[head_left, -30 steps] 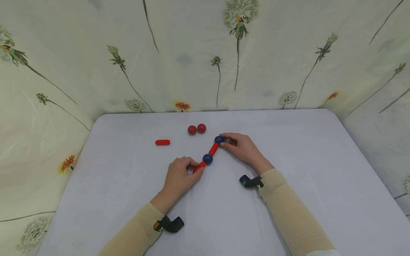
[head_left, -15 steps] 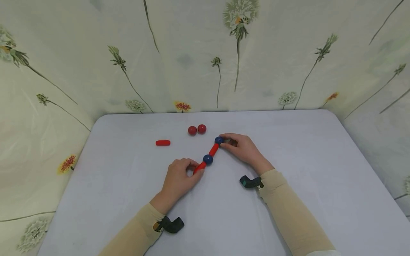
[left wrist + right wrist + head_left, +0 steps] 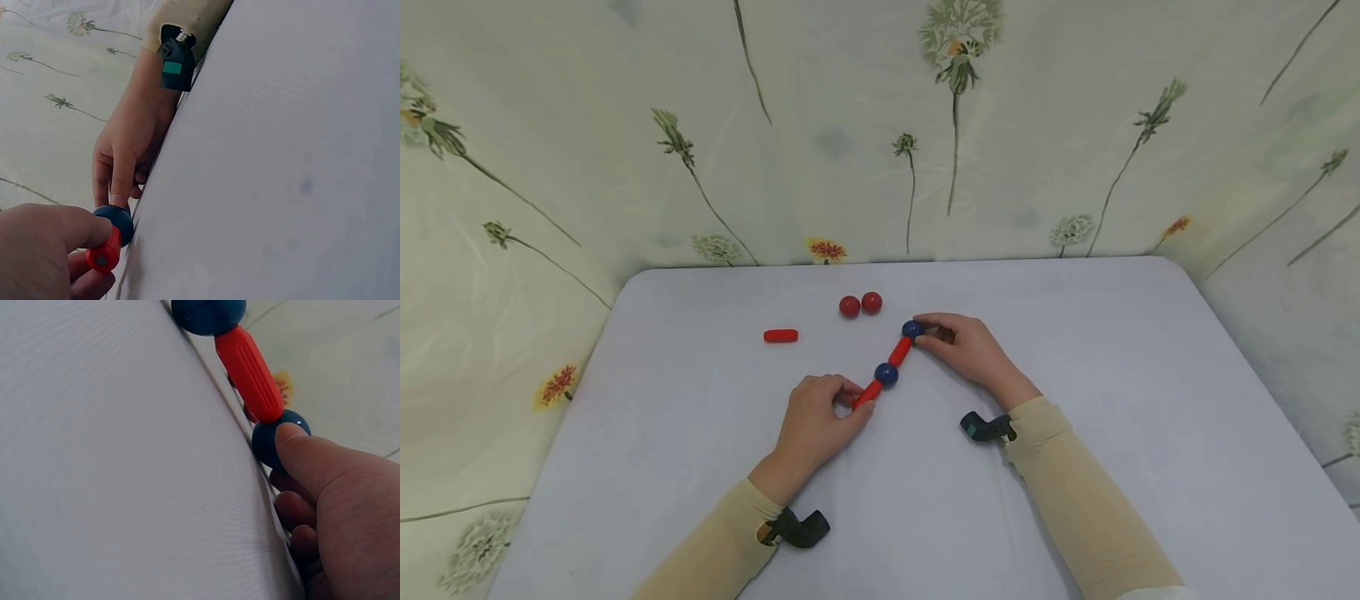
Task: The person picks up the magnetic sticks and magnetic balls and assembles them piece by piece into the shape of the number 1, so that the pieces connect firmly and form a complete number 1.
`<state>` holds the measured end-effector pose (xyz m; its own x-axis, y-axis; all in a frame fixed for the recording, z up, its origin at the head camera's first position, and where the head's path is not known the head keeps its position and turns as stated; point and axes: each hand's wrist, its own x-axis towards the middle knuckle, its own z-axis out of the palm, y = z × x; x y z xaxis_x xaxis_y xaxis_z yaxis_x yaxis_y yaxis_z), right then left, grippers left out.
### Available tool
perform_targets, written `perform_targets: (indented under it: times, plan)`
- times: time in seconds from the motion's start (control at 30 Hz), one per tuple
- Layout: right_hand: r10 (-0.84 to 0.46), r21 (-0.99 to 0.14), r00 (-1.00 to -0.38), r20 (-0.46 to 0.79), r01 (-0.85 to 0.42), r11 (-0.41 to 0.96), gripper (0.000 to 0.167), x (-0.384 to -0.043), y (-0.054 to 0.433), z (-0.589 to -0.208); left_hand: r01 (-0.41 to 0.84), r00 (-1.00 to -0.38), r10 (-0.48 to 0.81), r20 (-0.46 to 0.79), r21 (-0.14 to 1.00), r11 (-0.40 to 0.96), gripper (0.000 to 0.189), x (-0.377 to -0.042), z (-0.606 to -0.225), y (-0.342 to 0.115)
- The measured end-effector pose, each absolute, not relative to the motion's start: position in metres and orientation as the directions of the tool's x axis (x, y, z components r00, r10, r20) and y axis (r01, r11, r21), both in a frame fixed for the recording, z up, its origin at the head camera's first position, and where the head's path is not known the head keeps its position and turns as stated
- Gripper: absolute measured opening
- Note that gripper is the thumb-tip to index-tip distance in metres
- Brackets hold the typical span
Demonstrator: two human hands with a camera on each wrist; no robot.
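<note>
Nearest the camera, the left hand (image 3: 815,421) pinches the lower red rod (image 3: 867,392) of a short chain lying on the table (image 3: 1075,350). That rod joins a blue ball (image 3: 886,373), then a second red rod (image 3: 899,351), then a far blue ball (image 3: 912,329), which the right hand (image 3: 966,348) holds with thumb and curled fingers. Over the last second almost nothing has shifted; the left hand has slid only slightly along its rod, so the chain seems to be held steady, not being added to. Beyond it lie a loose red rod (image 3: 780,336) and two red balls (image 3: 860,304), touching each other. Pale cloth covers the table; flower-printed fabric (image 3: 880,125) hangs behind and at both sides.
</note>
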<state>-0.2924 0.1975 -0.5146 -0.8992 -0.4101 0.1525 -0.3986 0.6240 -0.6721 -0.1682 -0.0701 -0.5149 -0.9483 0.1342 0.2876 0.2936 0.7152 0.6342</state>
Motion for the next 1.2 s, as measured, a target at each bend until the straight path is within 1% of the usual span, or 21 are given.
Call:
perform_targets:
  times: [0.47, 0.87, 1.03, 1.2]
  plan:
    - [-0.411, -0.667, -0.897, 0.162, -0.406, 0.625, 0.039, -0.2937, 0.1981, -0.5137, 0.26, -0.959, 0.117, 0.258, 0.637, 0.725, 0.019, -0.1684, -0.5127, -0.0679]
    - [-0.421, -0.669, -0.895, 0.146, -0.403, 0.624, 0.043, -0.295, 0.1974, -0.5102, 0.241, -0.962, 0.092, 0.255, 0.647, 0.723, 0.018, -0.1694, -0.5126, -0.0666]
    - [-0.402, -0.689, -0.906, 0.135, -0.377, 0.619, 0.048, -0.2947, 0.1983, -0.5112, 0.238, -0.963, 0.092, 0.252, 0.647, 0.725, 0.019, -0.1701, -0.5142, -0.0664]
    - [-0.394, -0.682, -0.906, 0.156, -0.387, 0.621, 0.05, -0.2931, 0.1991, -0.5077, 0.229, -0.967, 0.093, 0.238, 0.648, 0.727, 0.02, -0.1702, -0.5134, -0.0656]
